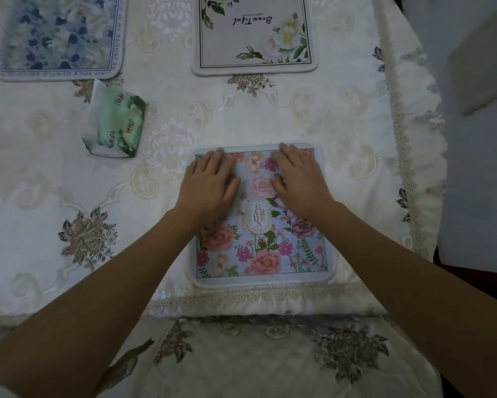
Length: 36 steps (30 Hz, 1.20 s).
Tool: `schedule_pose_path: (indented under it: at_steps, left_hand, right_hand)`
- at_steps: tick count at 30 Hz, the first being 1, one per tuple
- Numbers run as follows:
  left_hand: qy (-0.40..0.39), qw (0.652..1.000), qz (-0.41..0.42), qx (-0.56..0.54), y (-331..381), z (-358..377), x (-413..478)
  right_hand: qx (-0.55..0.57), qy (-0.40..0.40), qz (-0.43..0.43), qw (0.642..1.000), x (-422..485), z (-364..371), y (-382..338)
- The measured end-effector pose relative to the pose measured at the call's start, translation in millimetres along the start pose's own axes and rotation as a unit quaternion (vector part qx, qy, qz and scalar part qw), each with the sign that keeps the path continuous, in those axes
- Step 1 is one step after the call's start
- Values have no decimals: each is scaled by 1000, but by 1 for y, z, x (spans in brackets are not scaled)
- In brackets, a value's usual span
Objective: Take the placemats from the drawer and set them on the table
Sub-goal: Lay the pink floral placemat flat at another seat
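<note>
A light blue placemat with pink roses lies flat near the table's front edge, right of centre. My left hand and my right hand both press flat on its far half, fingers straight, one on each side. A white placemat with white flowers and script lies beyond it at the far side. A blue-grey floral placemat lies at the far left. The drawer is out of view.
An embroidered cream tablecloth with a lace edge covers the table. A green tissue pack sits left of centre. A cushioned chair seat stands below the front edge. The table's right edge drops to a pale floor.
</note>
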<state>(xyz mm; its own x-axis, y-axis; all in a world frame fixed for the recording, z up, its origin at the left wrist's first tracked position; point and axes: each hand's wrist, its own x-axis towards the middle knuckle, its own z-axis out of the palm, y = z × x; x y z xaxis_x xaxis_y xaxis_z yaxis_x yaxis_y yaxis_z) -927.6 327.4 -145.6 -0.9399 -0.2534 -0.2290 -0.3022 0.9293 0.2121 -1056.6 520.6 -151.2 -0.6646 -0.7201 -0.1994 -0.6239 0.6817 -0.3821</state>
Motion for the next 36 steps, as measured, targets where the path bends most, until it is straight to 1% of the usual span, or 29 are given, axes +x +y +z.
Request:
schedule_pose_path:
  at_steps: [3, 5, 11, 17, 19, 25, 27, 32, 36]
  left_hand:
    - [4, 999, -45, -11, -17, -3, -13]
    - [6, 998, -49, -31, -25, -5, -23]
    - [8, 999, -24, -39, -26, -3, -62]
    - [-16, 994, -71, -84, -14, 15, -133]
    - [-18, 994, -69, -88, -8, 20, -155]
    - [-27, 994, -75, -75, -2, 30, -173]
    - [-27, 993, -79, -78, 0, 30, -173]
    - [-50, 992, -94, -62, 11, 18, -175]
    - [-6, 996, -79, -45, 22, 12, -197]
  right_hand:
    - [11, 34, 38, 999, -12, -8, 18]
    - [24, 45, 60, 997, -20, -12, 27]
    - [16, 6, 82, 997, -57, -11, 24]
    - [22, -5, 97, 995, -140, 6, 10]
    - [21, -8, 102, 995, -169, 15, 7]
    - [20, -19, 109, 994, -205, 23, 3]
    - [14, -34, 110, 993, -208, 20, 2]
    - [44, -88, 156, 983, -214, 11, -9]
    - [5, -121, 138, 983, -230, 9, -15]
